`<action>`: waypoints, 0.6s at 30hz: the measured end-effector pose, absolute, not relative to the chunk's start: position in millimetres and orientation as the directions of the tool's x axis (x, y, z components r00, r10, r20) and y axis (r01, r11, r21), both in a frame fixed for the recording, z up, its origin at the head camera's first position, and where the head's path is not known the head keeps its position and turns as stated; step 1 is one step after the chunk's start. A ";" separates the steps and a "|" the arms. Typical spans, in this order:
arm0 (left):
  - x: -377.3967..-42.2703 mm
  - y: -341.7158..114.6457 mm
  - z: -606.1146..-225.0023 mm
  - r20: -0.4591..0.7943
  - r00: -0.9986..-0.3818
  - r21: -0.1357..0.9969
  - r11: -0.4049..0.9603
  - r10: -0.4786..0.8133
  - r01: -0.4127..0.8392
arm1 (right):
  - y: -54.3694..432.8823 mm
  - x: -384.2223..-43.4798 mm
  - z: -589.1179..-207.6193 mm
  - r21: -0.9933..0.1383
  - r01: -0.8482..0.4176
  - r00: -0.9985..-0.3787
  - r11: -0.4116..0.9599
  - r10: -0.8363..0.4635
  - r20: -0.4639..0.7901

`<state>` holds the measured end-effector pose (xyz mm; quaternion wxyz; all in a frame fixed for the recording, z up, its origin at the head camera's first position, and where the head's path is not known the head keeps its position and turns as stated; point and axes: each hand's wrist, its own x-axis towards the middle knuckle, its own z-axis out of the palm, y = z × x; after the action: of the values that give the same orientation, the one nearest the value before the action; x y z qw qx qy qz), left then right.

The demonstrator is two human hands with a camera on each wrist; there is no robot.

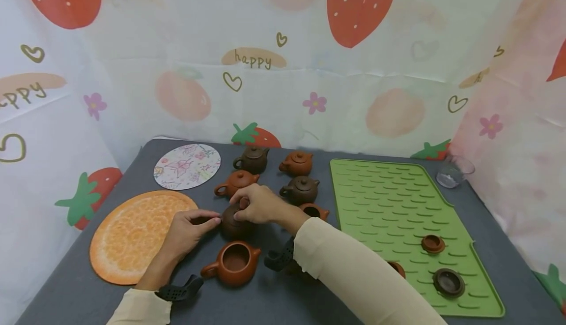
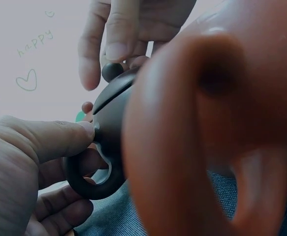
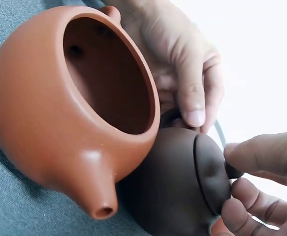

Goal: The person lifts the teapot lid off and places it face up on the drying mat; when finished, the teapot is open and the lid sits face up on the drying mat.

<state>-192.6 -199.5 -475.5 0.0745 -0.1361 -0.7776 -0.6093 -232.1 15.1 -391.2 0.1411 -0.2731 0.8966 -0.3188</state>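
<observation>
Dark-brown round teapot (image 1: 233,225) sits between the near orange pot (image 1: 231,275), lidless, and far orange pot (image 1: 240,181); left hand (image 1: 183,231) pinches its handle (image 2: 96,191), right hand (image 1: 261,204) its lid knob (image 2: 112,72); nearest grey tabletop (image 1: 243,308) lies bare.

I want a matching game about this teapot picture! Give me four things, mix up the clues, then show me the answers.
Things:
1. Glass
2. Loose dark lid
3. Red-brown teapot between the wrists
4. Left hand

Clues:
A. Pinching the handle of the dark teapot
B. Open on top, with no lid on
C. See-through, to the right of the green mat
D. Lying on the green mat

Answers: 1-C, 2-D, 3-B, 4-A
</observation>
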 end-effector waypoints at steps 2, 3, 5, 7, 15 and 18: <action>-192.7 -200.0 -476.3 0.281 -0.952 0.928 0.220 0.120 0.302 | 13.5 -231.1 -391.3 -0.628 -0.410 -0.816 0.661 -0.574 -0.073; -192.7 -200.2 -476.9 0.279 -0.953 0.928 0.220 0.119 0.299 | 12.8 -230.4 -391.3 -0.619 -0.415 -0.817 0.667 -0.572 -0.070; -193.6 -200.4 -477.5 0.279 -0.953 0.929 0.220 0.117 0.298 | 11.6 -229.6 -390.6 -0.601 -0.431 -0.817 0.673 -0.574 -0.058; -194.1 -200.3 -478.1 0.281 -0.953 0.929 0.218 0.113 0.300 | 10.6 -229.1 -390.5 -0.584 -0.450 -0.814 0.676 -0.579 -0.043; -194.3 -200.1 -480.4 0.289 -0.950 0.924 0.225 0.115 0.309 | 13.5 -226.3 -395.7 -0.562 -0.512 -0.801 0.649 -0.597 0.041; -194.3 -200.7 -479.6 0.278 -0.953 0.927 0.228 0.118 0.298 | 17.2 -226.2 -396.1 -0.610 -0.476 -0.821 0.634 -0.569 0.049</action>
<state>-194.3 -200.7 -479.6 0.0744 -0.1334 -0.7800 -0.6068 -226.2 17.2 -396.1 0.0742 -0.2900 0.9008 -0.3145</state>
